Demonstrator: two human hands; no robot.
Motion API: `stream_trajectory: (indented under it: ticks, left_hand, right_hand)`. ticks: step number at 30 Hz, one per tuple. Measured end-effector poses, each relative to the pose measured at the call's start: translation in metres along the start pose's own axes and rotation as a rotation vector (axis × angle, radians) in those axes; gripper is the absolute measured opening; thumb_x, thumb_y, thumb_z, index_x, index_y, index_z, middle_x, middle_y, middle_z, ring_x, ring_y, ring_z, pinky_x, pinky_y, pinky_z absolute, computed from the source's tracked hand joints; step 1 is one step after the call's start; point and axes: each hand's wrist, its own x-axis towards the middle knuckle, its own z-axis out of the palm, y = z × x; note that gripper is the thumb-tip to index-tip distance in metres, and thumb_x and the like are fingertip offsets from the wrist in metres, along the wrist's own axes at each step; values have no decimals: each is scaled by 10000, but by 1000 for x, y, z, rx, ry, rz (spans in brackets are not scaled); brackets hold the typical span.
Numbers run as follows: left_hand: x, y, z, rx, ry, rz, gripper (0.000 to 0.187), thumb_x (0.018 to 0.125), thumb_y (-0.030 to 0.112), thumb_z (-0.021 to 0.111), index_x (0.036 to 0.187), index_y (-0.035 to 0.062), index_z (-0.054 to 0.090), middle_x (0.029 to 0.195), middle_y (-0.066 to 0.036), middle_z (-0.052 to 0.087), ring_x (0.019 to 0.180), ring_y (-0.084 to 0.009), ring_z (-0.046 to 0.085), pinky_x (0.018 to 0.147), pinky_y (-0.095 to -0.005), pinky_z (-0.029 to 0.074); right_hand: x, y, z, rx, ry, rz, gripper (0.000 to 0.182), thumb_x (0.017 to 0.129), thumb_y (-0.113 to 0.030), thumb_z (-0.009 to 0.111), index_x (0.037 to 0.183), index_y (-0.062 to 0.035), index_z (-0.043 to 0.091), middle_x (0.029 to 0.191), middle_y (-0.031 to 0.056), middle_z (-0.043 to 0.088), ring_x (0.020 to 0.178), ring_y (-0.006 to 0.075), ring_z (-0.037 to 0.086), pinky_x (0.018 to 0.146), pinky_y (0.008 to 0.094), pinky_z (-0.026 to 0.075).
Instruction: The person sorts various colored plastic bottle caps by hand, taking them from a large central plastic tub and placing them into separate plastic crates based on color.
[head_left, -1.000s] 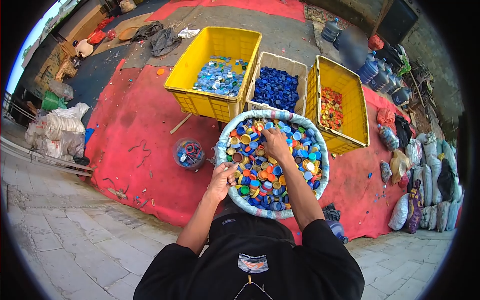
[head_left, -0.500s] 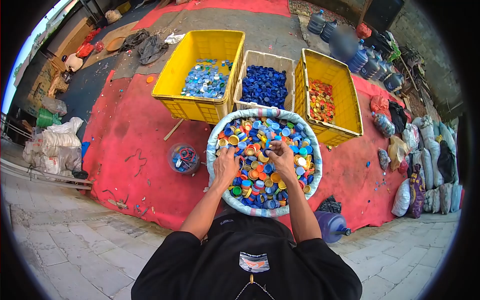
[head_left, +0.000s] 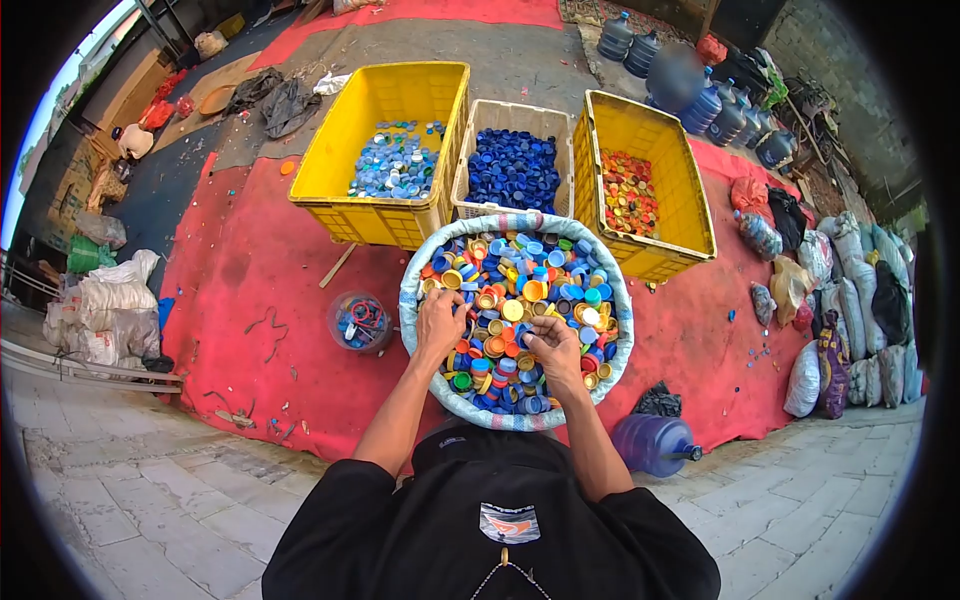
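- Center of the frame, seen from above: a round container (head_left: 622,330) with a pale blue fabric rim, filled with mixed bottle caps (head_left: 512,262) in blue, orange, yellow, green and white.
- The left hand (head_left: 441,322) is over the left side of these caps, palm down with its fingers curled; whether it grips a cap cannot be told.
- The right hand (head_left: 554,350) is right of the middle of the caps, its thumb and fingers drawn toward each other; what lies between them is too small to tell.
- Just beyond the container, side by side: a yellow crate (head_left: 380,220) with light blue caps (head_left: 395,165), a whitish crate (head_left: 567,150) with dark blue caps (head_left: 512,170), and a second yellow crate (head_left: 650,257) with red and orange caps (head_left: 628,195).
- Left of the container, a small clear tub (head_left: 361,322) stands on red matting (head_left: 240,290).
- Lower right: a large bluish water jug (head_left: 650,445) on its side.
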Motion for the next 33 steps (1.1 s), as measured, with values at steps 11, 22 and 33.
stream_trajectory:
  ticks: [11,22,33]
  left_hand:
    - [-36,9,-27,-1962,-408,-691,168,959,213,575,1051,72,586,745,42,516,487,-32,347,438,-174,284]
    - [-59,18,-18,-1997,-457,-831,171,944,280,610,1045,149,565,775,39,552,512,-34,372,418,-159,283]
    - [-56,31,-28,-2112,-420,-768,225,982,304,532,1064,96,560,918,-31,617,670,-83,537,468,-207,397]
  right_hand:
    - [-20,5,2,680,-147,283,197,856,-176,559,1017,-63,569,894,47,568,782,163,551,722,334,473]
    - [-23,19,25,-140,-171,-5,409,806,-74,724,1173,-11,555,845,7,535,601,50,469,539,207,403]
    - [-23,25,18,-815,27,-494,473,726,-4,669,1188,-19,571,1014,134,559,645,189,559,600,318,473]
